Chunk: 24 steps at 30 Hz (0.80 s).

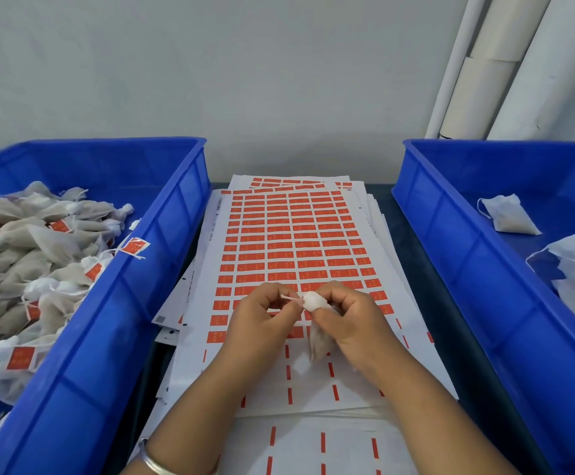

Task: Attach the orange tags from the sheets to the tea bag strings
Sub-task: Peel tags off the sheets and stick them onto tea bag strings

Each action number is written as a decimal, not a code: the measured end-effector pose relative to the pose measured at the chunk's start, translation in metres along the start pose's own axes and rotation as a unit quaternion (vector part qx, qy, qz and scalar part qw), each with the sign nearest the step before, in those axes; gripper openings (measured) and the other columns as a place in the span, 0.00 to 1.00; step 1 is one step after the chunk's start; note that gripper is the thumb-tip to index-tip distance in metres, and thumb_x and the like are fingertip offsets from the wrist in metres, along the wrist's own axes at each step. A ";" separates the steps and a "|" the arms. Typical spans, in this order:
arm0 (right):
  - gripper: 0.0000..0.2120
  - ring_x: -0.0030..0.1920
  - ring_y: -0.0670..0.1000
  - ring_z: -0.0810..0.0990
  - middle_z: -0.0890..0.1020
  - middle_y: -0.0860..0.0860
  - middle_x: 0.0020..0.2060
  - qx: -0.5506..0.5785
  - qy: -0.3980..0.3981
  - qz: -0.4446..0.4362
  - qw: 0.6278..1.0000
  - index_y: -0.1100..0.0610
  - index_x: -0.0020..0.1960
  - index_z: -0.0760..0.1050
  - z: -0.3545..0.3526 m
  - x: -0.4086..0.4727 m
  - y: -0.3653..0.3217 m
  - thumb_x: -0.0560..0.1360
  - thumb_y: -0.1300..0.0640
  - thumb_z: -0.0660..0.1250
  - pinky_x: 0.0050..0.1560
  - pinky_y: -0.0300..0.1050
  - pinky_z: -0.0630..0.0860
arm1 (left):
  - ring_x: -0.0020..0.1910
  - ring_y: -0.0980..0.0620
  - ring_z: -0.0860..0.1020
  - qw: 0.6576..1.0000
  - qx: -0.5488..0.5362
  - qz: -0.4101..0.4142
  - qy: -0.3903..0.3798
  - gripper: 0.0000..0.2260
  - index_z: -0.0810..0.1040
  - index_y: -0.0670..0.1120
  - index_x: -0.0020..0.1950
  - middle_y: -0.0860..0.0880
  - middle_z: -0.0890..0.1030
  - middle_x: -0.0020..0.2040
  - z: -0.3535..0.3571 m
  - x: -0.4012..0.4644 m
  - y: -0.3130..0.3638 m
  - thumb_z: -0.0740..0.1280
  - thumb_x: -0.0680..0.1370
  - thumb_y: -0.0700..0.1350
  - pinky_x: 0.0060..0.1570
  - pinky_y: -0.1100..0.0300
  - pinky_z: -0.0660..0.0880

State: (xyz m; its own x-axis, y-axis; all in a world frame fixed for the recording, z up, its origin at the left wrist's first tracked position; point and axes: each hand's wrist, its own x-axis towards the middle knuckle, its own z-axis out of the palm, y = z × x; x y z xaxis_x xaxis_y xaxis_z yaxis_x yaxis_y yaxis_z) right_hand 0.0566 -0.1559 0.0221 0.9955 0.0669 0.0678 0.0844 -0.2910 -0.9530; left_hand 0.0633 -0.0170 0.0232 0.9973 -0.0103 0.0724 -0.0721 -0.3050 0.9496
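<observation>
Both hands meet over near end of tag sheet point(289, 241): right hand point(351, 323) grips tea bag point(313, 301), left hand point(262, 320) pinches its string point(288, 297). Blue bins w/ bags flank sheets: left bin point(162, 234), right bin point(450, 234); narrow bench gaps between.

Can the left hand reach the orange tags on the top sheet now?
Probably yes, but not freely: the left hand pinches the string of the tea bag. The orange tags lie uncovered just beyond it, so it must release first.
</observation>
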 end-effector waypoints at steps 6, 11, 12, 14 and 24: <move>0.06 0.47 0.45 0.80 0.82 0.48 0.43 0.135 -0.051 0.040 0.989 0.50 0.44 0.81 0.003 -0.006 -0.006 0.75 0.51 0.66 0.41 0.30 0.76 | 0.35 0.56 0.78 0.998 0.061 0.016 0.008 0.06 0.74 0.54 0.41 0.56 0.78 0.38 0.004 -0.002 0.000 0.68 0.75 0.46 0.29 0.76 0.71; 0.09 0.48 0.48 0.81 0.84 0.43 0.41 0.159 -0.010 0.083 0.984 0.43 0.40 0.82 0.006 -0.004 -0.007 0.75 0.47 0.66 0.44 0.34 0.72 | 0.39 0.54 0.78 0.998 -0.006 0.031 0.062 0.09 0.73 0.54 0.43 0.55 0.77 0.40 0.001 -0.003 0.004 0.70 0.74 0.40 0.31 0.73 0.73; 0.09 0.47 0.46 0.80 0.83 0.39 0.40 0.155 0.005 0.091 0.984 0.41 0.38 0.82 0.007 -0.004 -0.007 0.75 0.47 0.66 0.42 0.34 0.71 | 0.40 0.53 0.78 0.996 -0.014 0.038 0.074 0.09 0.73 0.53 0.43 0.55 0.77 0.40 0.000 -0.004 0.004 0.70 0.73 0.40 0.33 0.71 0.74; 0.08 0.46 0.45 0.80 0.82 0.36 0.38 0.142 0.025 0.101 0.984 0.43 0.38 0.81 0.007 -0.002 -0.005 0.74 0.45 0.66 0.40 0.33 0.71 | 0.40 0.53 0.78 0.995 -0.017 0.054 0.082 0.07 0.75 0.52 0.40 0.56 0.77 0.39 -0.001 -0.005 0.003 0.71 0.73 0.41 0.35 0.68 0.76; 0.04 0.40 0.38 0.79 0.80 0.42 0.37 0.035 0.025 0.052 0.998 0.46 0.40 0.77 0.006 0.000 0.000 0.74 0.51 0.68 0.30 0.24 0.71 | 0.44 0.63 0.75 0.994 0.048 0.083 0.045 0.04 0.79 0.58 0.40 0.60 0.77 0.42 -0.001 -0.004 0.004 0.71 0.72 0.49 0.36 0.75 0.72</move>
State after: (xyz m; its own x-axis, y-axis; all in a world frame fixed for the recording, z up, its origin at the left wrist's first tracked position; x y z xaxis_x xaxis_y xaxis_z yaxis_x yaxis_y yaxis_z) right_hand 0.0559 -0.1501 0.0204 0.9998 -0.0092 -0.0195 -0.0211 -0.2254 -0.9740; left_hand 0.0590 -0.0177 0.0271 0.9661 0.0161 0.2577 -0.2306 -0.3952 0.8892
